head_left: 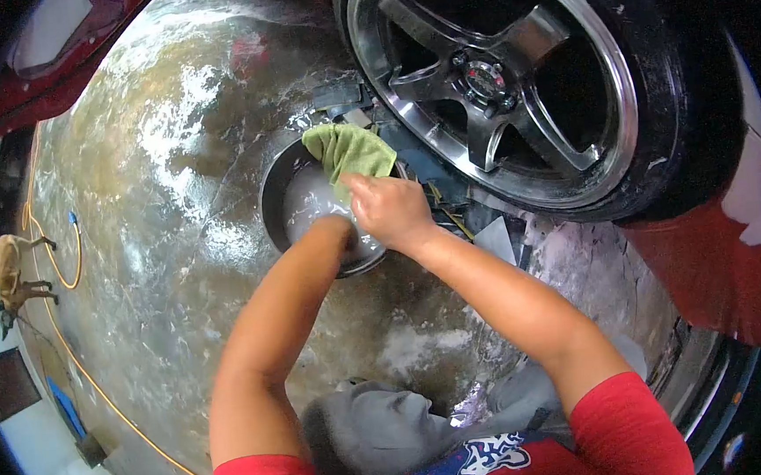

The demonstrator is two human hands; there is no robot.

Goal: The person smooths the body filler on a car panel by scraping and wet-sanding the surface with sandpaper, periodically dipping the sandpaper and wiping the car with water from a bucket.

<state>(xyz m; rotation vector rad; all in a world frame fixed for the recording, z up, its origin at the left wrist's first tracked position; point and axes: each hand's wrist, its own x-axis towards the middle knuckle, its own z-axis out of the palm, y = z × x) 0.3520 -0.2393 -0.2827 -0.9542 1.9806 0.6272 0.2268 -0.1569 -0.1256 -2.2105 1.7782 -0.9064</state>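
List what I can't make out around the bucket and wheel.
In the head view:
1. Left hand: hidden inside the bucket by its forearm and cloudy water.
2. Bucket's bottom: hidden by the water.
3. Right hand's fingertips: hidden by the hand itself.
4. Tire's top: cut off by the upper edge.
5. Center cap's lettering: too small.

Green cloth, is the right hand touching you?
Touching: the head view shows the right hand closed on the lower part of the green cloth.

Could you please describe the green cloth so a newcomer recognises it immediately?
Find the five-spoke car wheel. Beside it stands a round basin of cloudy water. There, the right hand grips the cloth; its light green stands out against the dark basin.
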